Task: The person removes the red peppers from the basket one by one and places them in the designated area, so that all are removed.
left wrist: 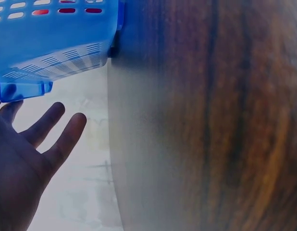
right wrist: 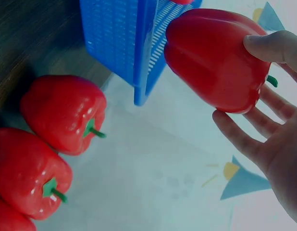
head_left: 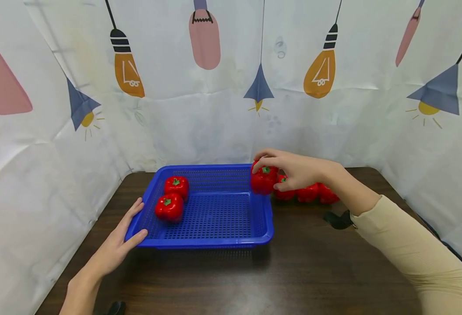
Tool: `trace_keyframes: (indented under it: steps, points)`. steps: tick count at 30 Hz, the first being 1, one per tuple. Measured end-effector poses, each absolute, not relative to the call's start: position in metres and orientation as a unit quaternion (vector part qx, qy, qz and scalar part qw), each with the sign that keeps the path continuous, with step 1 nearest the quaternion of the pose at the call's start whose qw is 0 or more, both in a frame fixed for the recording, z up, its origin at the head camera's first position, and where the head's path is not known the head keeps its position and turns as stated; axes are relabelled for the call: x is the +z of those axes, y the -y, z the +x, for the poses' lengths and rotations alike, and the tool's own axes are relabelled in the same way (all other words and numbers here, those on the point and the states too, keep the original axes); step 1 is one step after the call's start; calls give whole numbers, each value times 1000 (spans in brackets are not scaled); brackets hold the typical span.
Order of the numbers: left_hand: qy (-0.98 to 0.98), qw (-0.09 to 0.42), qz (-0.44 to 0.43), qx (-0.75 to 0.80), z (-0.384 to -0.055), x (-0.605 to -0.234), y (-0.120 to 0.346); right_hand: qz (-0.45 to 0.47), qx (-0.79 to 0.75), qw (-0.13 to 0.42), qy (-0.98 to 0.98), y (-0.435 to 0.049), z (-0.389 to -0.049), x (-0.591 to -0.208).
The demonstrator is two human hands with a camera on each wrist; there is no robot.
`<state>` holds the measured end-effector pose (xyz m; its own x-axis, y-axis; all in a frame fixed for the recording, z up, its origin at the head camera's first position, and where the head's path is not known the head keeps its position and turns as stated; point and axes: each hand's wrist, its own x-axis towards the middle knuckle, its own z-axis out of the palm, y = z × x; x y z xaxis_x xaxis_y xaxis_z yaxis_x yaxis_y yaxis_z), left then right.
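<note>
My right hand (head_left: 294, 168) grips a red bell pepper (head_left: 263, 180) between thumb and fingers, above the right rim of a blue plastic basket (head_left: 219, 242). In the right wrist view this held bell pepper (right wrist: 216, 60) hangs beside the basket wall (right wrist: 115, 33), its green stem toward the palm. Two more red bell peppers (head_left: 169, 207) lie inside the basket at its left end. At the basket's front left corner rests my left hand (head_left: 114, 247), its thumb on the rim. The left wrist view shows this hand (left wrist: 23, 154) with straight, spread fingers by the basket's edge.
Several red bell peppers (head_left: 307, 193) stand in a row on the dark wooden table (head_left: 313, 271), right of the basket. A white curtain (head_left: 215, 118) printed with lamps hangs behind and at both sides. A black strap (head_left: 338, 220) hangs from the right wrist.
</note>
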<state>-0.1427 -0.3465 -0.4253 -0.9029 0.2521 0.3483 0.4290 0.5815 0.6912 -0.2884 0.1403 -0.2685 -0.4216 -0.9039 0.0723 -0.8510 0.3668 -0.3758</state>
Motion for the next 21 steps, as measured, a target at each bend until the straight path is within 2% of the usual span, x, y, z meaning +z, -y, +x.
trace_keyframes:
  steps: [21]
  points:
    - [888, 94, -180, -413, -143, -426, 346, -508, -195, 32, -838, -194, -279, -283]
